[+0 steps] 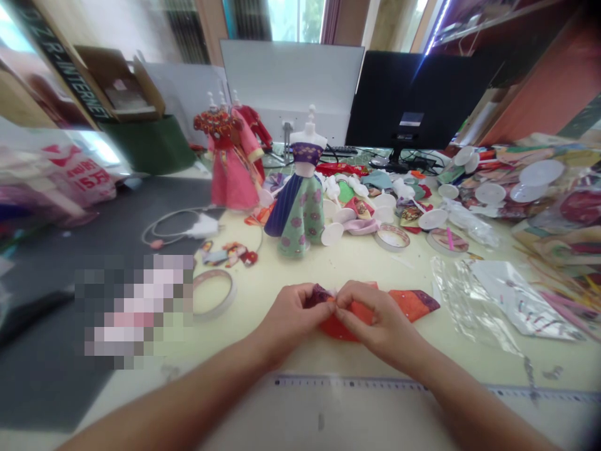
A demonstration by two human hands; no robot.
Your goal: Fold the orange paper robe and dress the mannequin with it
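Observation:
Both hands meet over a small orange-red doll garment [408, 305] with dark purple trim, low on the pale table. My left hand [295, 316] is closed, thumb and forefinger pinching the garment's purple edge. From the other side my right hand [369, 313] pinches the same spot, its fingertips touching those of the left. Whatever tiny piece may sit between the fingertips is hidden. Behind the hands stands a doll form [310, 134] in a purple top and a blue and green flowered skirt [300, 216].
Rolls of tape [223, 307] lie left and behind. A ruler [385, 385] runs along the near side. Clear plastic bags [521, 297] lie at right. Dressed doll forms [232, 169], a charger [201, 225], fabric scraps [378, 181] and monitors [422, 100] stand or lie farther back.

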